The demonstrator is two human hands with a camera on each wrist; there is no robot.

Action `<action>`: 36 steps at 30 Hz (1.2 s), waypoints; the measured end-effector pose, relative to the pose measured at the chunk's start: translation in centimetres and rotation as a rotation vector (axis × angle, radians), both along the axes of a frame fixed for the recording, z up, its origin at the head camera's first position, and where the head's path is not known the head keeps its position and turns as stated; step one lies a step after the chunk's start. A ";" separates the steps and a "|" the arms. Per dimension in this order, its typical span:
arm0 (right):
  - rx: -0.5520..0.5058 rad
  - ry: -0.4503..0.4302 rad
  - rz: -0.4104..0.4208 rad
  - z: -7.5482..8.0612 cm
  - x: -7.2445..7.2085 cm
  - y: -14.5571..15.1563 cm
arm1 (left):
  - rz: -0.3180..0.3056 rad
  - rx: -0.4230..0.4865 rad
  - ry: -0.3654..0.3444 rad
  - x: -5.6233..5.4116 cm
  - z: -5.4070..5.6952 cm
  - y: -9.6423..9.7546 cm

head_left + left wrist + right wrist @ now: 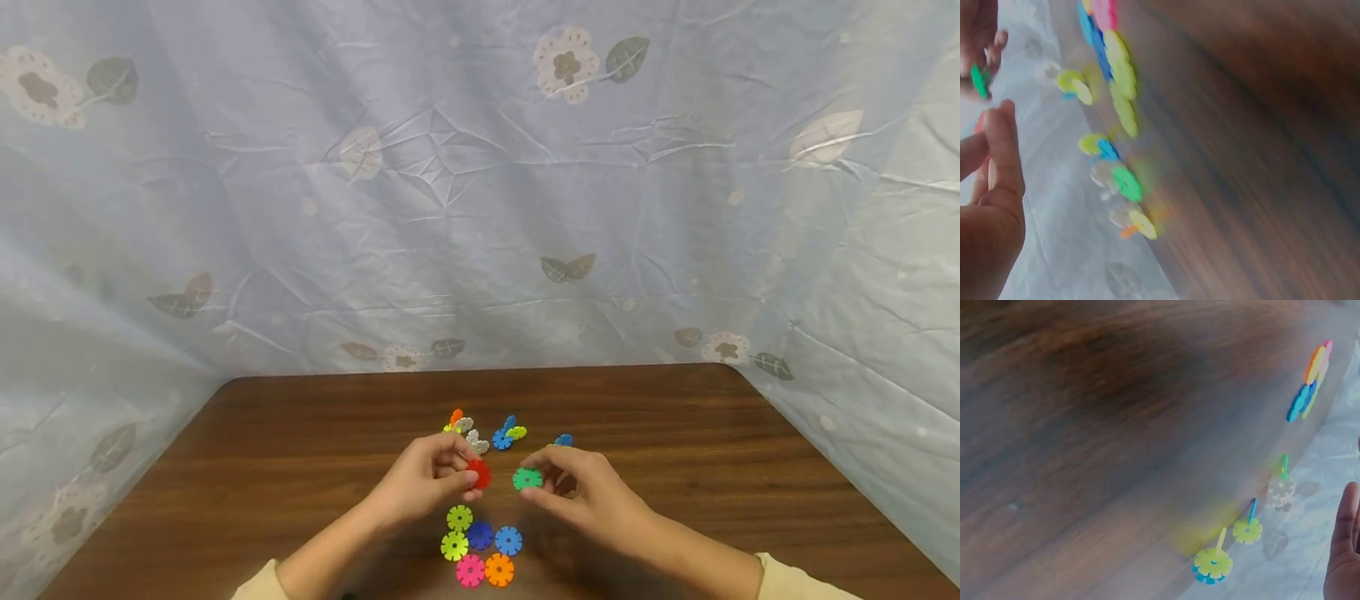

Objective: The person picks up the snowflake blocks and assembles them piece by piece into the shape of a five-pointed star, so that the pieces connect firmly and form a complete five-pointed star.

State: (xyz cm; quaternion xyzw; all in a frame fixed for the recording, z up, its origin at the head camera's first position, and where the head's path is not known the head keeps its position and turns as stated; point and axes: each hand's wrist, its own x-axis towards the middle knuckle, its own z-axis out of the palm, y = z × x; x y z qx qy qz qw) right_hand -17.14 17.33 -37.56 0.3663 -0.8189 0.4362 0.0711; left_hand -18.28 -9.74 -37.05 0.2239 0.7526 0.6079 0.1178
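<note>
My left hand (431,477) pinches a red notched plastic disc (480,474) between thumb and fingers above the table. Facing it, my right hand (585,492) pinches a green notched disc (527,478); a small gap separates the two discs. In the left wrist view the green disc (980,81) shows edge-on, while the red one is mostly behind the fingers. On the table below the hands lie loose discs: two yellow-green (454,546), a dark blue (480,535), a light blue (508,541), a pink (470,571) and an orange one (499,570).
Beyond the hands stand small joined disc pieces: one orange, yellow and white (457,422), one blue and yellow (507,435), and another (563,440) partly behind the right hand. A pale floral cloth (450,250) hangs around the brown wooden table (300,433).
</note>
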 end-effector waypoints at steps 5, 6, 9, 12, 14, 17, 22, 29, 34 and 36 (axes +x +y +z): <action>-0.071 -0.020 -0.025 0.3 0.0 -0.3 | -0.001 0.051 0.032 0.7 0.5 1.1; -0.082 -0.025 -0.027 0.4 0.0 -0.4 | -0.003 0.052 0.048 0.7 0.5 1.2; -0.104 -0.037 -0.031 0.5 0.1 -0.8 | -0.012 0.046 0.090 0.9 0.5 1.5; -0.117 -0.052 -0.026 0.6 0.2 -1.0 | -0.015 0.041 0.123 1.0 0.5 1.8; -0.115 -0.057 -0.019 0.7 0.2 -1.1 | -0.009 0.043 0.135 1.2 0.5 2.0; -0.100 -0.072 -0.008 0.9 0.1 -1.2 | 0.017 0.043 0.155 1.4 0.6 2.1; -0.080 -0.107 -0.017 0.9 0.0 -1.4 | 0.057 0.053 0.169 1.7 0.6 2.5; -0.147 -0.227 0.029 0.6 -0.1 -1.9 | 0.090 0.058 0.177 1.8 0.4 2.7; -0.157 -0.328 0.038 0.8 -0.6 -2.0 | 0.080 0.055 0.180 1.4 0.1 2.5; -0.158 -0.386 0.025 1.2 -0.9 -2.1 | 0.072 0.058 0.171 1.1 -0.1 2.3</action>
